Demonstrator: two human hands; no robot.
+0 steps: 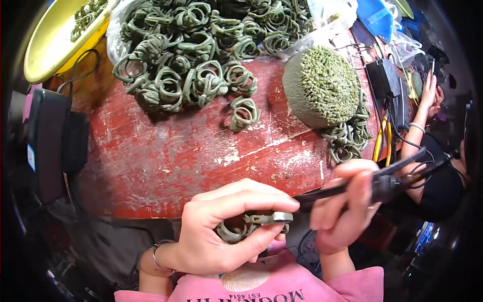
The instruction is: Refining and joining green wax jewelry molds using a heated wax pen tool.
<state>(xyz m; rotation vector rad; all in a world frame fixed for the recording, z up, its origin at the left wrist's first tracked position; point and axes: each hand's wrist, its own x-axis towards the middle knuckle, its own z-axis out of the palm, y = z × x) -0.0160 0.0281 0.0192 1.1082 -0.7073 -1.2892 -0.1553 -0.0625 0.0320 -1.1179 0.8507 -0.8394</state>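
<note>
In front of my chest, below the table's near edge, my left hand (214,234) is closed around a small bunch of green rings (231,231). A flat piece with a pale, shiny end (282,216) sticks out between its thumb and fingers. My right hand (342,214) grips a slim black pen-shaped tool (324,193), somewhat blurred. The tool's thin end points left and meets my left fingertips; whether it touches the rings is hidden. A similar bunch of green rings (244,114) stands alone on the red, worn table (166,161).
A large heap of green ring bunches (201,45) lies at the back on clear plastic. Right of it stands a rough green cylinder (322,88). A yellow basin (37,60), black device (48,136), black adapter (383,78) and yellow-handled pliers (382,141) flank the table. Another person's arm (420,118) is at right.
</note>
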